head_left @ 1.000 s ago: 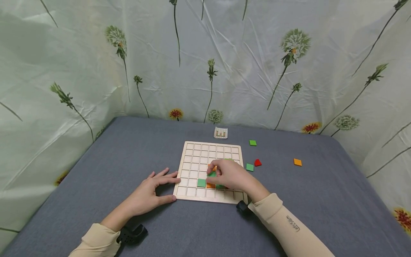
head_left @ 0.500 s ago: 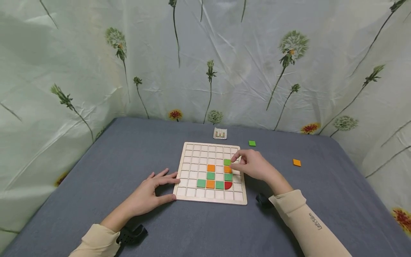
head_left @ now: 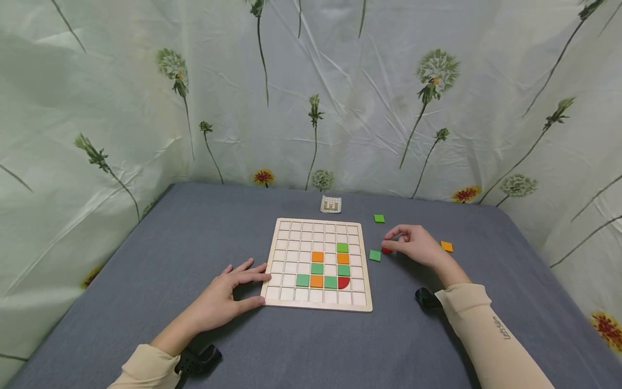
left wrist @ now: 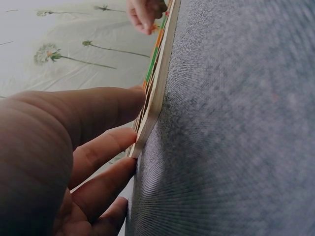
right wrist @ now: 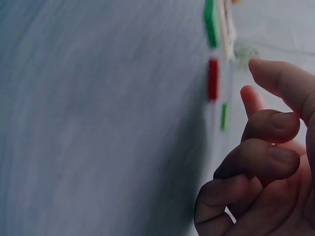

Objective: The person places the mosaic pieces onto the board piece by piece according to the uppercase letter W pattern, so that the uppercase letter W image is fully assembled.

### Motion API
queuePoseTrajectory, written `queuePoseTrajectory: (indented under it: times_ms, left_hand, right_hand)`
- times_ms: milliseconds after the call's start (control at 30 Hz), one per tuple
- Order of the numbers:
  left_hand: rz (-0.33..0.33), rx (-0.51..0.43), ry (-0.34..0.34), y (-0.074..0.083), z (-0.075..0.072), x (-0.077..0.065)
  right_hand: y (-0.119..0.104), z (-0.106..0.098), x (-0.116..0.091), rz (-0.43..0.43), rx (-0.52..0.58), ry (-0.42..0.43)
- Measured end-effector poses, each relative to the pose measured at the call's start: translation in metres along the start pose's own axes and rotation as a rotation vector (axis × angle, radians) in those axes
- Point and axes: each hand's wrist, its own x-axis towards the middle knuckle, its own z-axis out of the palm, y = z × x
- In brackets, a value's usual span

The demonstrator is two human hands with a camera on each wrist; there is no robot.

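Observation:
My left hand (head_left: 221, 297) rests at the left edge of the gridded wooden board (head_left: 286, 259), fingers extended, thumb at the near left corner. The left wrist view shows its thumb and fingers (left wrist: 106, 147) touching the board's edge. Right of the board, my right hand (head_left: 413, 246) hovers over a red piece (head_left: 386, 250), partly hidden by the fingertips in the head view. In the right wrist view, thumb and index finger are spread with nothing between them, and the red piece (right wrist: 213, 79) stands apart from them. A green square tile (head_left: 374, 255) lies just left of it.
On the board sit green tiles (head_left: 317, 268), orange tiles (head_left: 317, 256) and a red rounded piece (head_left: 343, 282). A light green tile (head_left: 379, 218) and an orange tile (head_left: 446, 246) lie on the grey cloth. Behind the board is a small pattern card (head_left: 331, 204).
My right hand has left the orange tile on the board and moved right, to the red piece on the cloth. The left hand has stayed at the board's edge.

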Motion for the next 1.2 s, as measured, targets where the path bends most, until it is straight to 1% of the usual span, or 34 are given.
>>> queuePoseTrajectory:
  times_ms: [67, 167, 433, 700, 867, 1133, 1200]
  left_hand:
    - [-0.004, -0.002, -0.003, 0.001, 0.0, 0.0]
    - [-0.008, -0.003, -0.002, 0.002, 0.0, -0.001]
    - [-0.008, -0.002, -0.003, 0.004, -0.001, -0.001]
    - [-0.002, -0.01, -0.004, 0.003, -0.001, -0.001]
    - [-0.012, -0.01, -0.005, 0.004, -0.001, -0.001]
    - [-0.015, -0.003, -0.007, 0.004, 0.0, -0.001]
    - [-0.015, -0.002, -0.007, 0.004, 0.0, -0.001]
  right_hand:
    - [0.007, -0.004, 0.0, 0.021, 0.006, -0.005]
    - [0.013, -0.007, 0.0, 0.029, 0.012, -0.017]
    - [0.013, -0.005, 0.002, 0.035, -0.047, -0.065]
    - [0.012, -0.002, 0.0, 0.03, -0.041, -0.061]
    - [0.009, -0.002, 0.0, 0.035, -0.039, -0.063]
    - [0.006, 0.002, 0.004, 0.07, -0.099, -0.039]
    - [0.006, 0.002, 0.004, 0.066, -0.107, -0.037]
